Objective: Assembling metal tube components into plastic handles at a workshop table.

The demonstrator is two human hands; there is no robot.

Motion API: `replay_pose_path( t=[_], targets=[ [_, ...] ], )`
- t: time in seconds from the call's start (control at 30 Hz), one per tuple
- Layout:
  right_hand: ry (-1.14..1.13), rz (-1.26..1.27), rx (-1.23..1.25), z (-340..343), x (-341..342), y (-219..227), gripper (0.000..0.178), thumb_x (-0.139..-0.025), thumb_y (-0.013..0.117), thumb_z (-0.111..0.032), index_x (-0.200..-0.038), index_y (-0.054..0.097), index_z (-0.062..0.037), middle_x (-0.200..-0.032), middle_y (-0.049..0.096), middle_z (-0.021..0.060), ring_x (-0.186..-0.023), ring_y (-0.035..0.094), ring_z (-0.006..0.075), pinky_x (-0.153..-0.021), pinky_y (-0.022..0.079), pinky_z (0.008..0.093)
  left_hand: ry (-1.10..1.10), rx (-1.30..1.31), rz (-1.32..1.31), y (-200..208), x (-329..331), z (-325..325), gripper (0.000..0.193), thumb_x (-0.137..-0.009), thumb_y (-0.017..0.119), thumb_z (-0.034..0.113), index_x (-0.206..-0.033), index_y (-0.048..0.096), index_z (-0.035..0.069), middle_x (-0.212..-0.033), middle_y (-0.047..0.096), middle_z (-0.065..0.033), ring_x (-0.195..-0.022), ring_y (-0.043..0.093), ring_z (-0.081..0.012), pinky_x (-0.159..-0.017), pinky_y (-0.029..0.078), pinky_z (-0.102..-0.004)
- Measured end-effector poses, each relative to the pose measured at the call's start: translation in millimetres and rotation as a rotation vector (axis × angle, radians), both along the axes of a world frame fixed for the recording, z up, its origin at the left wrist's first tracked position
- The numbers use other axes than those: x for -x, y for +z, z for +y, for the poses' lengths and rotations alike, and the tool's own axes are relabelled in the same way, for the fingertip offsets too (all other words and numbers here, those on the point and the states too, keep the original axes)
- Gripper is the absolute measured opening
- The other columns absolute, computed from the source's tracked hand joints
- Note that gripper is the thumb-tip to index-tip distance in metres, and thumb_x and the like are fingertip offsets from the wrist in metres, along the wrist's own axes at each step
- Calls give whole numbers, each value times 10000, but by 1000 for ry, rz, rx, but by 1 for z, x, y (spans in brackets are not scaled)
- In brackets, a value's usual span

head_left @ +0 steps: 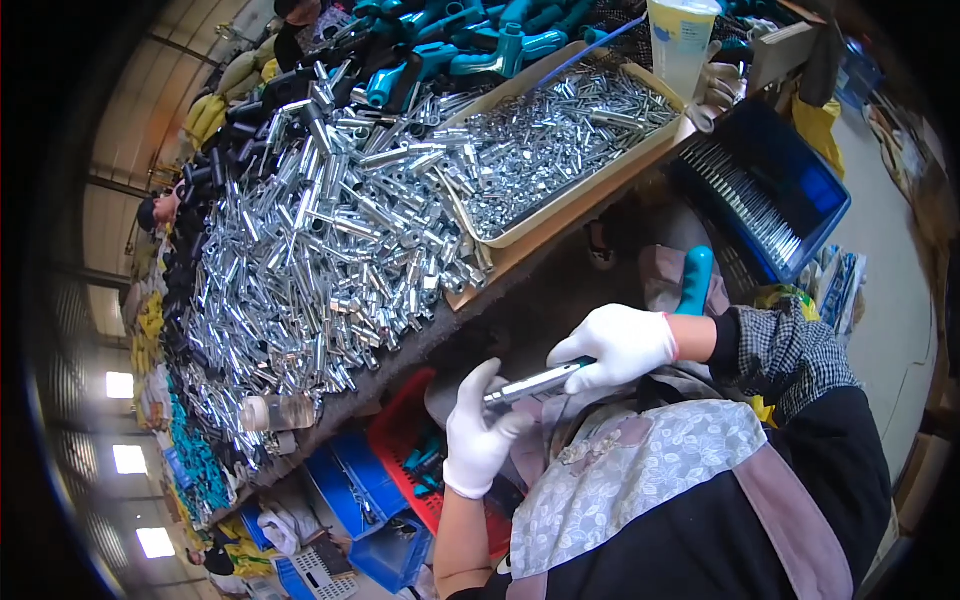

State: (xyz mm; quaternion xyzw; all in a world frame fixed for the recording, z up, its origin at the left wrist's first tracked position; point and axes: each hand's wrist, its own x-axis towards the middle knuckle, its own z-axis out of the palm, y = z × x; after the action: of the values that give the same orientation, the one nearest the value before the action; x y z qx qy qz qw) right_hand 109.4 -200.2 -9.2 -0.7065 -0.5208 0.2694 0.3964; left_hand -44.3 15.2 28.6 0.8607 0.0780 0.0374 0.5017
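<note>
My right hand (628, 350), in a white glove, pinches one end of a shiny metal tube (535, 385) above my lap. The tube is held slightly tilted, with narrow grooves near its left end. My left hand (478, 435), gloved too, has thumb and fingers spread around that left end; whether it touches the tube is hard to tell. A teal handle (695, 282) stands up by my leg, just beyond my right wrist.
A heap of metal tubes (330, 240) covers the workbench beside a tray (530, 232) of small parts. Teal handles (510, 50) pile up behind. A blue crate (835, 215) of metal rods stands right; a red basket (385, 420) and blue bins (340, 485) sit below. A clear jar (290, 412) lies near the edge.
</note>
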Motion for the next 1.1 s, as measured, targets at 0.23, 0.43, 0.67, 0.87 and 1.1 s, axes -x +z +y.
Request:
replay_pose_path(
  t=[0.23, 0.43, 0.67, 0.87, 1.1],
  targets=[
    [536, 879, 42, 8, -12, -3, 352, -975, 671, -360, -905, 696, -16, -662, 584, -1, -539, 531, 71, -472, 413, 247, -552, -294, -414, 24, -9, 9, 286, -764, 770, 144, -1020, 676, 59, -768, 667, -115, -621, 645, -314, -573, 518, -377],
    [255, 360, 2, 9, -9, 9, 481, -944, 668, -451, -1078, 705, 10, -740, 670, 95, -616, 630, 203, -589, 497, 332, -357, -206, -444, 11, -10, 14, 317, -837, 787, 272, -996, 650, 34, -825, 675, -127, -702, 671, -276, -645, 533, -342],
    [-65, -303, 50, 13, 8, 20, 396, -842, 715, -417, -1000, 701, -54, -787, 685, 151, -726, 682, 355, -645, 527, 430, 129, 280, -65, -33, -1, -5, 447, -986, 645, 431, -1075, 603, -5, -729, 575, -12, -624, 529, -64, -534, 411, -242],
    [-113, -315, 78, 15, 8, 14, 349, -862, 710, -398, -973, 722, -67, -766, 685, 147, -690, 681, 324, -624, 531, 427, 153, 491, 106, -26, -9, -2, 255, -983, 659, 225, -1093, 594, 5, -755, 573, -8, -603, 505, -57, -529, 403, -219],
    [222, 492, 86, 6, -11, 11, 481, -930, 693, -443, -1097, 706, 8, -788, 673, 64, -716, 632, 162, -670, 501, 339, -429, -221, -492, 9, -19, 6, 220, -872, 758, 187, -989, 653, 32, -1019, 649, -150, -915, 631, -294, -804, 517, -381]
  ],
)
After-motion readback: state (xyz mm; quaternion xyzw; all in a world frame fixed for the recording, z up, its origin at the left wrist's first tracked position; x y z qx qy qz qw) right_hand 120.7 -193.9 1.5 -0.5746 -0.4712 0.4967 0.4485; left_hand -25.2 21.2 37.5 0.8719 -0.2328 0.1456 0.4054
